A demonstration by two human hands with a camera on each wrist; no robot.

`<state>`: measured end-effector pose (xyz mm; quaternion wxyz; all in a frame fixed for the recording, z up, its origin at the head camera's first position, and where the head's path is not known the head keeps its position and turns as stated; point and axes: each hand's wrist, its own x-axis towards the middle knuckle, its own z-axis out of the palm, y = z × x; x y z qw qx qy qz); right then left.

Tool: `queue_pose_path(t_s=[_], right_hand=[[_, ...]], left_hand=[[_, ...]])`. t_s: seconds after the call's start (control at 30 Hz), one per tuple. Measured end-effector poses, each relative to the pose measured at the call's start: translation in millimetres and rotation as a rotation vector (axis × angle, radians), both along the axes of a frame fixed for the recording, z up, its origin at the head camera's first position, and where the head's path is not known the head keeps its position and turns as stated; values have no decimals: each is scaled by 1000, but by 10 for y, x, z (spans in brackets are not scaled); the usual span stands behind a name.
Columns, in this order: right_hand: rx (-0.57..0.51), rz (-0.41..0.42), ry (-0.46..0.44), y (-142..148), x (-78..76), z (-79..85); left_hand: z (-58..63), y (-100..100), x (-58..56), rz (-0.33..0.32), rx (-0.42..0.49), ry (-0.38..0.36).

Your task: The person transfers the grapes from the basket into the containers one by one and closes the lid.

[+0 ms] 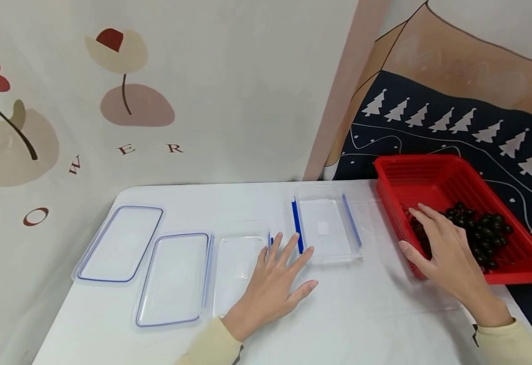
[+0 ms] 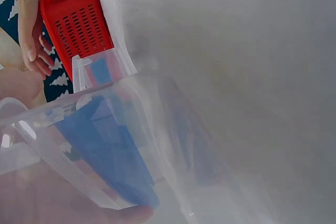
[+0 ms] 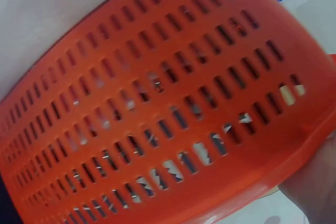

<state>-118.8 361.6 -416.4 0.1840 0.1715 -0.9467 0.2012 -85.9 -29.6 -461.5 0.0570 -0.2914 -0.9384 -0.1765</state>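
Observation:
My left hand (image 1: 272, 286) is held over the right side of a clear plastic food container (image 1: 229, 253), its fingers spread. In the left wrist view, clear plastic with a blue clip flap (image 2: 107, 153) fills the lower left. My right hand (image 1: 450, 258) reaches over the near left rim of a red basket (image 1: 423, 165), fingers extended and thumb apart. Dark round fruits like grapes (image 1: 480, 233) lie inside; redder ones are partly hidden behind this hand. The basket's slotted wall (image 3: 142, 93) fills most of the right wrist view.
A second clear container (image 1: 334, 248) with blue side flaps stands between the left hand and the basket. Two clear lids with blue seals, a far one (image 1: 119, 243) and a nearer one (image 1: 174, 279), lie at the left of the white table (image 1: 339, 314). A patterned wall covering rises behind.

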Motion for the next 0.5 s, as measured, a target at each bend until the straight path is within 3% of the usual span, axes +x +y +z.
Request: queue_pose_path(t_s=[0.27,0.5], right_hand=[[-81,-31,-62,243,-58,8],[-134,-89,-92,385,-105,-20]], left_hand=[[0,10,-23,-7,-23,-19],[-23,-22,-24,-15,17,-23]])
